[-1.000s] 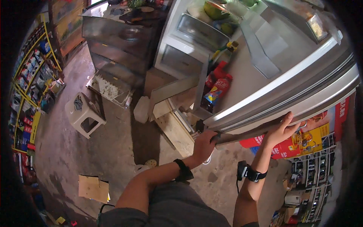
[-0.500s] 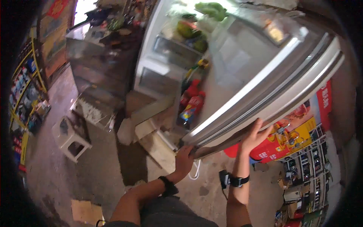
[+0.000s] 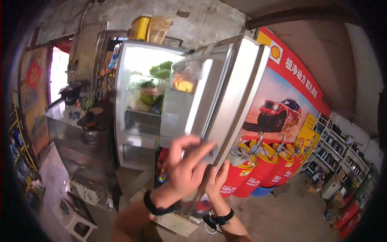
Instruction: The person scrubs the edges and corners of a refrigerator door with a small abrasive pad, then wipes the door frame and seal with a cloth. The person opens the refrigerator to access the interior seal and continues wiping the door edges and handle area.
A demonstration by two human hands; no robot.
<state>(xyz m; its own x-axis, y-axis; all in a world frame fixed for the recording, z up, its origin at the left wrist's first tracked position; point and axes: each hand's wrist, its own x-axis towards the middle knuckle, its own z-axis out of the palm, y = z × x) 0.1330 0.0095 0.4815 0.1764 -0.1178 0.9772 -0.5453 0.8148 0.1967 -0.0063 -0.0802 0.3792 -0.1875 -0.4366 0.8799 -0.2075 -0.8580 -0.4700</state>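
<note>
A refrigerator [image 3: 137, 150] stands lit inside, its door [image 3: 230, 101] swung open towards me. My right hand [image 3: 216, 181] grips the outer edge of that door low down. My left hand [image 3: 183, 173] is raised in front of the door's inner side, fingers apart and smeared by motion; a dark blur shows between them, too unclear to name. Green vegetables [image 3: 161, 69] and bagged produce [image 3: 149, 92] lie on the inner shelves. A clear bag with yellowish food [image 3: 184, 84] sits in the upper door shelf.
Behind the door stand several red and yellow drums [image 3: 264, 159] with pump spouts, below a large poster [image 3: 282, 97]. Loaded shelving [image 3: 338, 147] is at far right. To the left are a metal counter [image 3: 76, 121] and a white stool [image 3: 78, 220]. A yellow tin [image 3: 141, 27] tops the refrigerator.
My view has lifted, showing the refrigerator's top and the poster. My left hand has come off the door's lower corner and risen with fingers spread; my right hand stays at the door edge.
</note>
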